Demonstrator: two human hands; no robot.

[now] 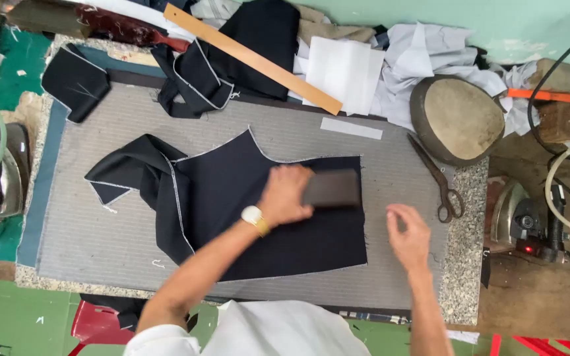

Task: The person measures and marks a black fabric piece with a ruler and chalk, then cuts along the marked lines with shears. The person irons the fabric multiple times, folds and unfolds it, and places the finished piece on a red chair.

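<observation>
1. The left hand (284,195) is clamped over the near end of a dark rectangular block (330,188), fingers wrapped on top, pressing it flat onto the dark cut fabric panel (272,217). Looks like it's weighting the cloth so it lies smooth.
2. The right hand (409,232) hovers just right of the block, off the panel's edge, fingers loosely curled and holding nothing.
3. Everything sits on a grey padded pressing mat (100,231).
4. Further right of that hand lie tailor's shears (438,184), within easy reach.
5. Beyond the block, a long wooden ruler (252,58) rests diagonally across spare dark pieces.
</observation>
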